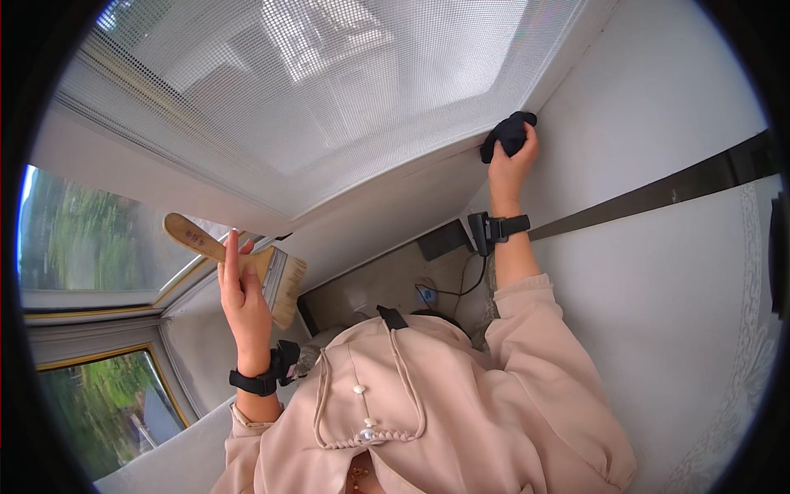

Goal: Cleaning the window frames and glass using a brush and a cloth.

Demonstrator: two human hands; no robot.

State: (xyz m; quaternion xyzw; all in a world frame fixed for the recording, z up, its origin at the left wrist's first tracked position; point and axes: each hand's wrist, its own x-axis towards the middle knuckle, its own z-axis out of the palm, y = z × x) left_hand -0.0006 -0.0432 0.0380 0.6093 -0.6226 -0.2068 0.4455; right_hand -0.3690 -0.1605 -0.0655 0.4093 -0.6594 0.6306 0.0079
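My left hand [242,290] holds a wide flat brush [276,281] near the base of its wooden handle. Pale bristles point to the right, and a metal band joins them to the handle, which bears writing. Bunched black cloth [510,137] is gripped in my right hand [515,163]. The cloth meets the lower right corner of the white frame around a mesh panel [345,117], beside the pale wall [648,92]. The brush appears below the frame's left corner; whether it touches anything cannot be told.
At left are window panes [99,234] with yellowish edging. A dark strip [666,188] crosses the right wall. Lower down, a dark cable [453,292] hangs from the black device [494,228] strapped to my right wrist. Another strapped device [271,373] sits on my left wrist.
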